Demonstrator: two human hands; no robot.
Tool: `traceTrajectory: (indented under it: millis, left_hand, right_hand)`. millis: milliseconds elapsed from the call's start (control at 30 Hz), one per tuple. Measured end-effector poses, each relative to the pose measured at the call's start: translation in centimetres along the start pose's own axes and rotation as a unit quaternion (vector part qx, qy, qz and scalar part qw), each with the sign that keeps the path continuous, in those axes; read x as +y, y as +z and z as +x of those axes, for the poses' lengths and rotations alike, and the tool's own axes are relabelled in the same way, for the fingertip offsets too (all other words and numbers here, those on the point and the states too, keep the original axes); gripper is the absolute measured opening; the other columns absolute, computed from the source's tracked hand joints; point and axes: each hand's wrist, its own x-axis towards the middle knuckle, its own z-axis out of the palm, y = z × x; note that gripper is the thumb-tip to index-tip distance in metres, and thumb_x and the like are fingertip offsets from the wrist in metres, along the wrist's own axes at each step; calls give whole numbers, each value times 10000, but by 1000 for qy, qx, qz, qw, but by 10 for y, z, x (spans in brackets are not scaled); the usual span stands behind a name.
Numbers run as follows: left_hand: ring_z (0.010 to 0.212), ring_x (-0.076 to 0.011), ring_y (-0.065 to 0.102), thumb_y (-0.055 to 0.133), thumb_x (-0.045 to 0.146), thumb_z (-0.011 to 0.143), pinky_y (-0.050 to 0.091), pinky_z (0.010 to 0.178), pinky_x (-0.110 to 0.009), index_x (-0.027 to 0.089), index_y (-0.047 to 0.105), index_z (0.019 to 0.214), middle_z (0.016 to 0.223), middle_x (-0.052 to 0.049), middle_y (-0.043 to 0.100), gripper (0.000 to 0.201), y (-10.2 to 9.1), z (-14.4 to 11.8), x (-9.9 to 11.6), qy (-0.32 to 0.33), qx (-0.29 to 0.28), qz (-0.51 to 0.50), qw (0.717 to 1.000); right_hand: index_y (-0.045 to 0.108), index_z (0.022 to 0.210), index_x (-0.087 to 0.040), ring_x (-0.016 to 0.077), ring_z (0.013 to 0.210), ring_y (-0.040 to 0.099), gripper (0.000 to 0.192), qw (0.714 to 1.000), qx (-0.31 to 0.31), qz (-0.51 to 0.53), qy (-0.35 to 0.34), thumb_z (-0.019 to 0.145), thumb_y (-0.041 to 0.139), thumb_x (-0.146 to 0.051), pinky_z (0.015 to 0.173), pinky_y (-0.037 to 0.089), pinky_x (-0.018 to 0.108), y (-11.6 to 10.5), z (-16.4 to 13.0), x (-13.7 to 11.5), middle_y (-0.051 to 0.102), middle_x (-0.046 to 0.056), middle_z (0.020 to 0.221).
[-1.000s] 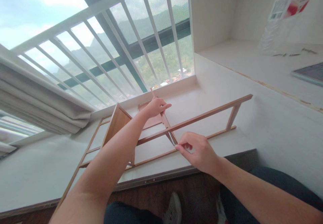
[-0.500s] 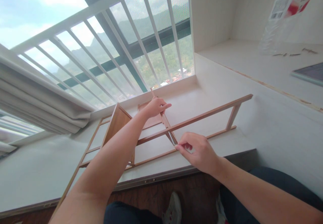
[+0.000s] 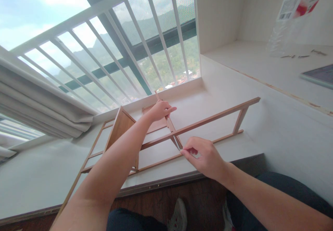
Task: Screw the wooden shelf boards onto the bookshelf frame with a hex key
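A wooden frame [image 3: 205, 122] of rails and panels lies on its side on the white window ledge. My left hand [image 3: 161, 110] is closed around a short wooden crossbar [image 3: 170, 125] on the far side of a long rail, its thumb stretched to the right. On the near side, my right hand [image 3: 201, 154] pinches the end of a thin metal rod that looks like an Allen key [image 3: 177, 143]. The rod's far tip meets the long rail close to where the crossbar joins it; the tip itself is too small to make out. My left forearm covers part of the frame.
To the right, a white shelf [image 3: 249, 59] carries a clear plastic bottle [image 3: 291, 22], several small screws [image 3: 304, 56] and a flat dark-screened device [image 3: 321, 75]. A white railing [image 3: 114, 47] and grey curtain [image 3: 47, 99] stand behind. The ledge drops to a dark wooden floor [image 3: 145, 203].
The thin metal rod in my right fingers has turned slightly and shows brighter now. Both hands and the wooden frame stay practically where they were.
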Motion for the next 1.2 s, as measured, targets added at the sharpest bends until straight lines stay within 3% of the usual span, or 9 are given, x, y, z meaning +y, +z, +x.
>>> traceTrajectory:
  millis: [300, 1200]
  left_hand:
    - [575, -126, 566, 550, 568, 893, 495, 725, -250, 194, 620, 448, 507, -35, 592, 586, 0, 1, 0, -7, 6, -1, 1000]
    - [583, -126, 577, 524, 520, 930, 473, 733, -248, 188, 626, 466, 524, -35, 612, 580, 0, 1, -2, 4, -8, 18, 1000]
  right_hand:
    - [569, 799, -196, 109, 642, 502, 148, 1000, -3, -1, 4, 932, 631, -217, 642, 402, 246, 1, -2, 1, 571, -20, 697]
    - [579, 776, -198, 117, 617, 497, 170, 1000, 0, -10, -6, 939, 614, -229, 618, 400, 256, 0, 0, 0, 568, -17, 667]
